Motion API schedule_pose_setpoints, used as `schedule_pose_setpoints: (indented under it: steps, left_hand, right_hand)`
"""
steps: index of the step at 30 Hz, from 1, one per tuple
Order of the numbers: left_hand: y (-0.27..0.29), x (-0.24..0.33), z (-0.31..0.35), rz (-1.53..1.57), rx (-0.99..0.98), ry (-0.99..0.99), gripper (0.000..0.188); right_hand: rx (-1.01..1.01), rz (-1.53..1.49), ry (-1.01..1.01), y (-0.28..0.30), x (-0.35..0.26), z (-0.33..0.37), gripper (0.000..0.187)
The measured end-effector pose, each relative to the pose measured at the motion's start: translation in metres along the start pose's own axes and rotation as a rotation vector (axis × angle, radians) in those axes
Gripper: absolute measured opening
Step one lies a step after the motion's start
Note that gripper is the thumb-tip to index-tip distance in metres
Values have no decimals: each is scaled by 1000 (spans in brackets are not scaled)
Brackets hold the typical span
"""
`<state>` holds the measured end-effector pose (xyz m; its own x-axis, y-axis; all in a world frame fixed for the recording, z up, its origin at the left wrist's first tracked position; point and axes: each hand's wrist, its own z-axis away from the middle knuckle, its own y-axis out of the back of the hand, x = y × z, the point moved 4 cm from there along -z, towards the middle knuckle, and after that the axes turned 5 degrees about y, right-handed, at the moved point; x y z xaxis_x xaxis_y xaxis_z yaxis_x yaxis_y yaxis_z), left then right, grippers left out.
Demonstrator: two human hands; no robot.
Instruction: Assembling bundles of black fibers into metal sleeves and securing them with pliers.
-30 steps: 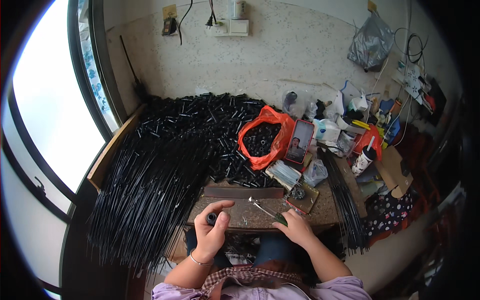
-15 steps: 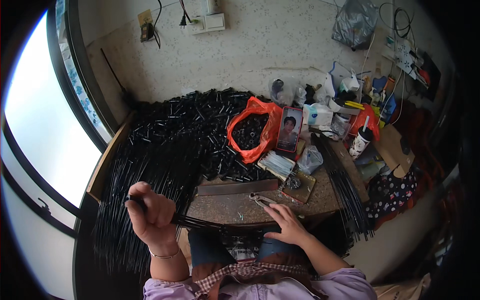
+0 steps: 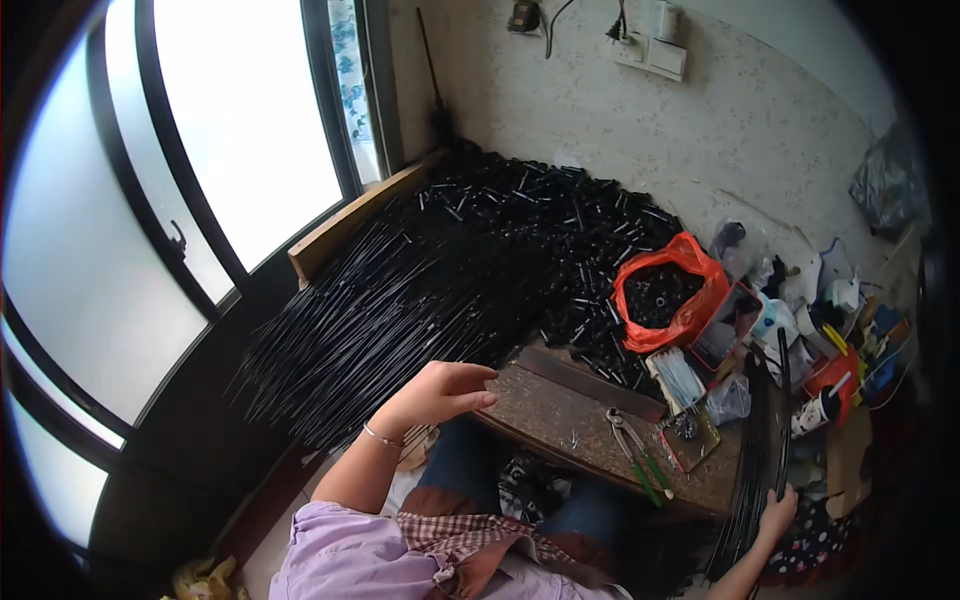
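My left hand (image 3: 440, 393) hovers over the table's near edge, thumb apart from the bent fingers, with nothing visible in it. At the right end of the table my right hand (image 3: 778, 514) is closed around a long black rod (image 3: 783, 410), which stands up along the bundle of thin black rods (image 3: 745, 500) there. Green-handled pliers (image 3: 634, 450) lie on the table between my hands, jaws pointing away from me. A large spread of thin black rods (image 3: 370, 320) covers the left side, beyond my left hand.
Behind lies a heap of short black tubes (image 3: 560, 205). An orange bag (image 3: 688, 325) holds black rings. Near it are a phone (image 3: 725, 325), white sticks (image 3: 678, 380), a flat metal bar (image 3: 590, 384), a small tray (image 3: 700, 446) and a patterned cup (image 3: 812, 412). Windows (image 3: 90, 210) line the left.
The view has swung left. My left hand no longer shows the small black piece it held up. My right hand has moved from beside the pliers to the right-hand bundle and grasped a rod.
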<state>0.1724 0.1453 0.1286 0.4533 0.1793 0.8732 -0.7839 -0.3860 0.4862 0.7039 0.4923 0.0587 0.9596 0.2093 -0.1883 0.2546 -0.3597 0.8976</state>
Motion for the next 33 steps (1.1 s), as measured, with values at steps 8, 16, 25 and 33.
schedule_pose_setpoints:
  steps: [8, 16, 25, 33]
  left_hand:
    - [124, -158, 11, -975, 882, 135, 21]
    - [145, -191, -20, -1205, 823, 470, 11]
    - [157, -221, -12, -1197, 737, 501, 12]
    - [146, -176, -7, -1178, 812, 338, 16]
  right_hand:
    - [-146, -141, 235, -95, 30, 0, 43]
    - [-36, -178, 362, -31, -88, 31, 40]
    - [-199, -482, 977, -47, -294, 109, 25]
    - [-235, -434, 971, -63, -271, 105, 26]
